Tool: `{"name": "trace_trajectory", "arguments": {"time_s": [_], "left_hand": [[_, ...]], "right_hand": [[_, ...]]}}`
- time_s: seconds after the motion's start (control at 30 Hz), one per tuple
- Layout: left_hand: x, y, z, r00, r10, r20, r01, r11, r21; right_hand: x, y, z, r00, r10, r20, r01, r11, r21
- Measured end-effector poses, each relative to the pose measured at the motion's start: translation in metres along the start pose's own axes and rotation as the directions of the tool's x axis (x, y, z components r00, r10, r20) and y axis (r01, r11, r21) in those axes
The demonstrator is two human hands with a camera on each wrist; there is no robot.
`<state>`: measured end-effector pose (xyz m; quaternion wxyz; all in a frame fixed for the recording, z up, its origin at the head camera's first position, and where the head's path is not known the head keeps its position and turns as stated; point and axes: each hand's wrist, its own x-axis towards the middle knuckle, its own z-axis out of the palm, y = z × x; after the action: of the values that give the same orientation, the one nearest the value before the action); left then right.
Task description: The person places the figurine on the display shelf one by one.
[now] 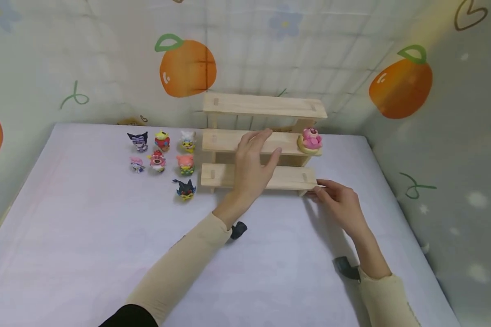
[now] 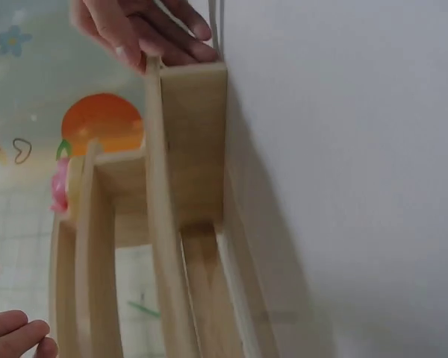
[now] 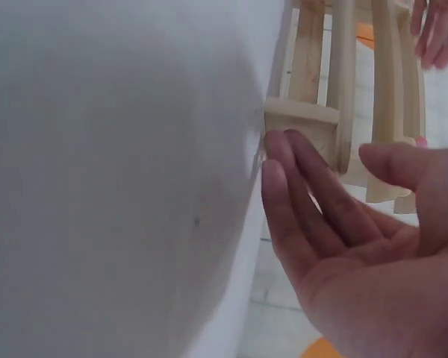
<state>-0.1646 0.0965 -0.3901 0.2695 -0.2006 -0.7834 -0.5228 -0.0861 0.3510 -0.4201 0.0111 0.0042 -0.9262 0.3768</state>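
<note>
Left hand [image 1: 251,167]: held above wooden shelf [image 1: 266,105], thumb spread, nothing gripped.
Right hand [image 1: 343,206]: placed at bottom tier's [image 1: 291,178] right end, grip wide.

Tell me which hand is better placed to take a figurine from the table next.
Probably the left hand, nearer those figurines; the right hand is at the right end of the shelf.
</note>
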Motion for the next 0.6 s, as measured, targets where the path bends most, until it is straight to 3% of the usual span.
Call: {"name": "trace_trajectory", "arguments": {"time_s": [0.1, 0.3, 0.43, 0.6], "left_hand": [[0.001, 0.001, -0.016, 1.000, -0.017, -0.014, 0.017, 1.000, -0.008], [0.004, -0.004, -0.049, 0.998, 0.006, -0.064, -0.006, 1.000, 0.008], [0.005, -0.013, -0.075, 0.996, 0.031, -0.089, -0.029, 0.999, 0.018], [0.001, -0.027, -0.109, 0.995, -0.008, -0.097, 0.009, 1.000, 0.008]], "right_hand": [[0.004, 0.004, -0.001, 0.997, 0.076, 0.019, -0.078, 0.988, 0.134], [0.009, 0.013, -0.002, 0.978, 0.206, 0.018, -0.204, 0.949, 0.239], [0.011, 0.018, 0.000, 0.977, 0.213, 0.020, -0.209, 0.926, 0.314], [0.011, 0.018, 0.004, 0.979, 0.199, 0.042, -0.200, 0.907, 0.370]]}}
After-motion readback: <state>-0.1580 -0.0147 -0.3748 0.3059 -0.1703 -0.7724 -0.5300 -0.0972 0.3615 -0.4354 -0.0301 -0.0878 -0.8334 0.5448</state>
